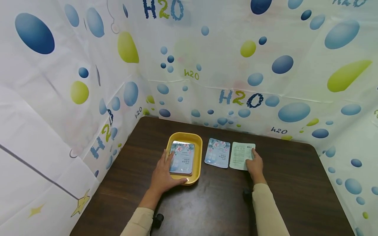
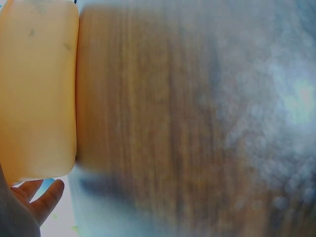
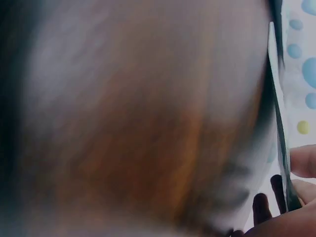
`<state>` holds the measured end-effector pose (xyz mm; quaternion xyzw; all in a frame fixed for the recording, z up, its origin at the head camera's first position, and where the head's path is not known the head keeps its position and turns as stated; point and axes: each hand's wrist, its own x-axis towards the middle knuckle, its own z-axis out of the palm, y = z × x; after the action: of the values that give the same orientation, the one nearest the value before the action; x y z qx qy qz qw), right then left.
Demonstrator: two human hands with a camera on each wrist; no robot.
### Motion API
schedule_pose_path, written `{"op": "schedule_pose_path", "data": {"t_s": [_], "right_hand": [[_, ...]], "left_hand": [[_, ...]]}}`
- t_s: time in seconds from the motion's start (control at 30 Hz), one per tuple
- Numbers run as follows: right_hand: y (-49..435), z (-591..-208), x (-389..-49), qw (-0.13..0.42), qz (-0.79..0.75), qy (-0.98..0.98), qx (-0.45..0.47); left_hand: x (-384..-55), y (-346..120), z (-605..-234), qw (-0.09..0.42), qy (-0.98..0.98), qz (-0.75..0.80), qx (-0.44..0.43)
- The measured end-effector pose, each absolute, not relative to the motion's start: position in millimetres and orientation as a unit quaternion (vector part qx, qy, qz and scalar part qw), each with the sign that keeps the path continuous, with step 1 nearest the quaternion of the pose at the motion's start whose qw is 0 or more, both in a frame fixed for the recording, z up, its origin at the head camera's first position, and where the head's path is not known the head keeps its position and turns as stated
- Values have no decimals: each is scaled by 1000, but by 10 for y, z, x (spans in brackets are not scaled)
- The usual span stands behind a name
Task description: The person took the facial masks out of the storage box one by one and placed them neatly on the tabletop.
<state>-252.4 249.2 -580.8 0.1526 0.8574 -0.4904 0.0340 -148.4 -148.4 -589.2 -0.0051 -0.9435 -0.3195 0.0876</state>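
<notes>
My left hand (image 1: 163, 175) rests at the near left corner of a yellow tray (image 1: 198, 164), fingers extended along its left side and thumb on the front rim. Inside the tray lies a small stack of blue floral face mask sachets (image 1: 184, 160). The left wrist view shows the tray's smooth outer wall (image 2: 39, 94) and two spread fingers (image 2: 48, 200) beside it. With thumb and fingers, my right hand (image 1: 255, 165) pinches the right edge of a pale green, printed-side-up sachet (image 1: 240, 155). That sachet (image 3: 279, 108) appears edge-on in the right wrist view, above the tabletop.
Another blue floral sachet (image 1: 217, 153) lies flat between the tray and the pale green one. All stand on a dark brown wooden table (image 1: 206, 206). White cloth walls (image 1: 224, 68) with blue and green spots rise behind and at both sides.
</notes>
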Motion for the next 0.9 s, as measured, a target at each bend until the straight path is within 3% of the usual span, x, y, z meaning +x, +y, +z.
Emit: {"op": "schedule_pose_path", "data": {"t_s": [0.37,0.57,0.9], "right_hand": [[2590,-5947,-2516,60,-358,927,91],[2650,-5985,-2476,91,-346,932,63],[2611,-6015,-2477,96,-354,929,55]], "left_hand": [[-1484,-1487,-5891,89,-943,-320,-6],[-1482,-1473,-5907,86,-942,-326,-10],[-1476,-1510,-5892,94,-940,-328,-14]]}}
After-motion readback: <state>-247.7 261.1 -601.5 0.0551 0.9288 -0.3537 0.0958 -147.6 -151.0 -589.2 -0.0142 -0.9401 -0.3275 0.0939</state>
